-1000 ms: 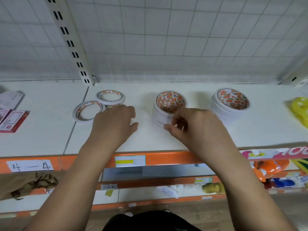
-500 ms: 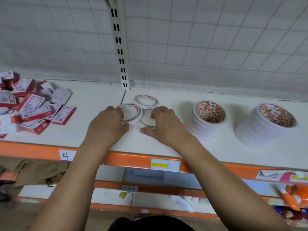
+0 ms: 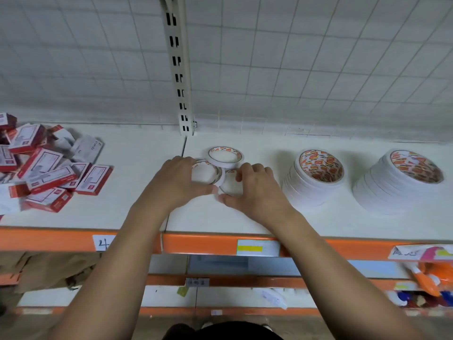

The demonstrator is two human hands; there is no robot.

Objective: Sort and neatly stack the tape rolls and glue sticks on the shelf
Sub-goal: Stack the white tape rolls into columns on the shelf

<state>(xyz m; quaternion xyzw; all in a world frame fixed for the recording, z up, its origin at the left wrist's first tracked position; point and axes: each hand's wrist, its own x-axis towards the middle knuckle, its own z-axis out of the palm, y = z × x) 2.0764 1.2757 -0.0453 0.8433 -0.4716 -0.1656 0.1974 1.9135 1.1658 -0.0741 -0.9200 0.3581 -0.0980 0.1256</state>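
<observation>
Three thin white tape rolls lie close together on the white shelf (image 3: pixel 137 212). My left hand (image 3: pixel 176 180) grips the left thin roll (image 3: pixel 207 171), which is tilted up off the shelf. My right hand (image 3: pixel 252 187) curls around the right thin roll (image 3: pixel 229 184), mostly hidden under its fingers. A third thin roll (image 3: pixel 225 157) lies flat just behind them. To the right stand two stacks of white rolls with orange-printed cores: a middle stack (image 3: pixel 316 177) and a wider one (image 3: pixel 402 180).
A loose heap of red and white small boxes (image 3: pixel 46 168) covers the shelf's left part. A slotted upright post (image 3: pixel 179 69) rises behind the thin rolls, before a wire grid back. The orange shelf edge (image 3: pixel 201 242) carries price labels. Lower shelves hold orange items (image 3: pixel 431 273).
The view swung left, bringing the box heap into sight. My right hand left the middle stack and joined my left hand at the thin rolls; the left roll is now tilted up.
</observation>
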